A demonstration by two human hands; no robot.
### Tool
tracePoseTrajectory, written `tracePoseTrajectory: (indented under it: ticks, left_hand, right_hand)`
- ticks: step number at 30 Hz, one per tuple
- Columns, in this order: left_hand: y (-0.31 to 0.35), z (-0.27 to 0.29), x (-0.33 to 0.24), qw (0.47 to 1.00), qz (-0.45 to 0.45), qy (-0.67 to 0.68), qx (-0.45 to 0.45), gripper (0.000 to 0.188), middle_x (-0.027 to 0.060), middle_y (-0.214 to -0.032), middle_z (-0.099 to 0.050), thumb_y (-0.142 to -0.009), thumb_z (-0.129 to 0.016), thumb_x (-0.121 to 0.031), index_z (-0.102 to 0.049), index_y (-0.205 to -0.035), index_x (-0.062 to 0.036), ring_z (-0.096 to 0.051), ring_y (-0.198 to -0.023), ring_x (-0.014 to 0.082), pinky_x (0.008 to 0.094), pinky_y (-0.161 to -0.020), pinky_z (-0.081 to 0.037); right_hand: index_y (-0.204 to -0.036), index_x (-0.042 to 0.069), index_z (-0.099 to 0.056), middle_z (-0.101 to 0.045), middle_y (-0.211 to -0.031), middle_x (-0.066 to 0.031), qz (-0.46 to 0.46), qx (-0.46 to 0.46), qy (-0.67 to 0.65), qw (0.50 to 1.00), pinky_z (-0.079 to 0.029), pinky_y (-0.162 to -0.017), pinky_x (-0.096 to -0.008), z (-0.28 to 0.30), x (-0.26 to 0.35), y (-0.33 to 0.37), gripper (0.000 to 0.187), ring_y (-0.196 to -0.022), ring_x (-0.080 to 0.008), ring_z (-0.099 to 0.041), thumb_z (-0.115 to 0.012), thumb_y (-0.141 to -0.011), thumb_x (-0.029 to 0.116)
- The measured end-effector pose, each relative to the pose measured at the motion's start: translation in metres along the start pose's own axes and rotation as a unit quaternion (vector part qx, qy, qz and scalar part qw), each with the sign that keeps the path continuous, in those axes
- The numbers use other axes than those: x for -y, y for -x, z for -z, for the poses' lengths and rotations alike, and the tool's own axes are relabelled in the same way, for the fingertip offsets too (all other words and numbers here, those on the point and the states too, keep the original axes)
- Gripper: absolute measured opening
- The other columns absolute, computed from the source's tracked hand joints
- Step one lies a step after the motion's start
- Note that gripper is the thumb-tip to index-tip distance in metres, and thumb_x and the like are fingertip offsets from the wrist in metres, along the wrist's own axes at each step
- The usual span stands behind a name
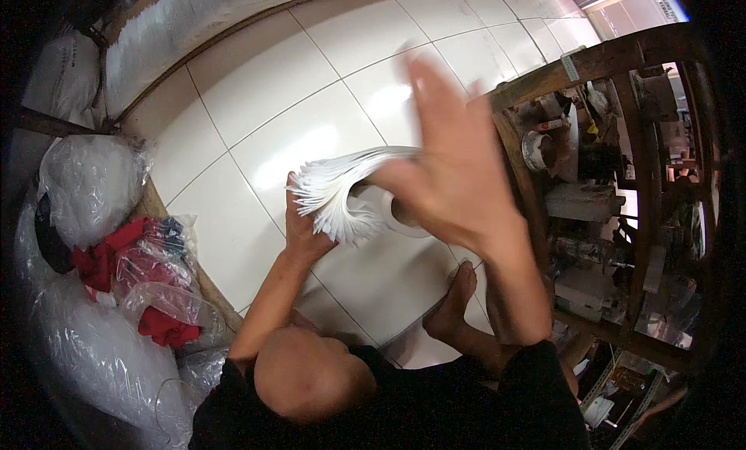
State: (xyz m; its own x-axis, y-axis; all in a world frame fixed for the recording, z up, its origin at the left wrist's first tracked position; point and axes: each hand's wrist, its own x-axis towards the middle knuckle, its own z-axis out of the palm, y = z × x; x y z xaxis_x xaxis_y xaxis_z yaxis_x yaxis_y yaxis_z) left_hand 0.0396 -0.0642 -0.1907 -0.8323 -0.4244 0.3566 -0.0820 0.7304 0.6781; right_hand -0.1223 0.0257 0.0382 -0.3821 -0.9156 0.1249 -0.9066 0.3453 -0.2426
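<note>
A thick bundle of thin white sheets [330, 187], bent in a curve with its edges fanned out, is in my left hand [301, 231]. The fingers wrap round its left end; whether it is paper or plastic I cannot tell. My right hand [458, 166] is raised over the bundle's right end, smeared by motion, with thumb and fingers apart. Its thumb lies close to the curved sheets, and I cannot tell whether it touches them. Just below the right palm shows a white rounded thing [402, 226] with a dark hollow, partly hidden by the hand.
Clear plastic sacks [85, 190] and red cloth [169, 327] in plastic lie along the left. To the right stands a wooden shelf frame [641, 193] crowded with containers and tools. Below me is a white tiled floor [280, 100], with my bare foot [454, 302] on it.
</note>
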Motion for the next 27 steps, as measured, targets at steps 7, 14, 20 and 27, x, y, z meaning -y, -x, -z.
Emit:
tracePoseTrajectory:
  ticks: [7,14,20,27]
  left_hand:
    - [-0.007,-0.013,-0.011,0.985,-0.012,0.146,-0.089,0.076,0.0076,-0.122,-0.065,-0.074,-0.085,-0.028,-0.048,-0.134,-0.001,-0.06,-0.112,0.0249,0.0427,-0.113,-0.031]
    - [-0.01,-0.011,0.002,0.99,0.041,0.135,-0.01,0.063,0.0101,-0.116,-0.064,-0.082,-0.077,-0.019,-0.045,-0.133,0.001,-0.062,-0.105,0.023,0.0395,-0.106,-0.039]
    - [0.03,-0.042,0.033,0.809,0.184,0.554,-0.06,0.043,0.0107,-0.104,-0.064,-0.092,-0.064,-0.01,-0.047,-0.129,0.0032,-0.063,-0.094,0.0185,0.0344,-0.097,-0.046]
    - [0.034,-0.056,0.036,0.914,0.114,0.375,-0.102,0.06,0.0125,-0.096,-0.065,-0.077,-0.08,-0.011,-0.05,-0.127,0.0018,-0.067,-0.082,0.0231,0.0321,-0.072,-0.056]
  right_hand:
    - [-0.153,0.004,-0.023,-0.041,-0.138,-0.0341,-0.004,0.032,0.066,0.997,-0.021,-0.107,-0.0701,-0.021,-0.006,0.014,0.106,-0.129,-0.048,-0.041,-0.056,-0.079,0.073]
    - [-0.133,-0.001,-0.039,-0.049,-0.123,-0.018,-0.085,-0.419,-0.244,0.87,-0.036,-0.103,-0.0441,-0.064,-0.029,0.108,0.08,-0.111,-0.0281,-0.049,-0.056,-0.086,0.062]
    - [-0.143,0.0,-0.018,-0.04,-0.134,-0.0156,-0.354,-0.274,-0.414,0.793,-0.038,-0.105,-0.042,-0.236,0.035,0.151,0.088,-0.124,-0.028,-0.044,-0.075,-0.076,0.0]
    - [-0.128,-0.002,-0.054,-0.049,-0.134,-0.0216,-0.331,-0.29,-0.422,0.793,-0.028,-0.111,-0.049,-0.266,0.047,0.131,0.07,-0.127,-0.0386,-0.043,-0.083,-0.065,0.008]
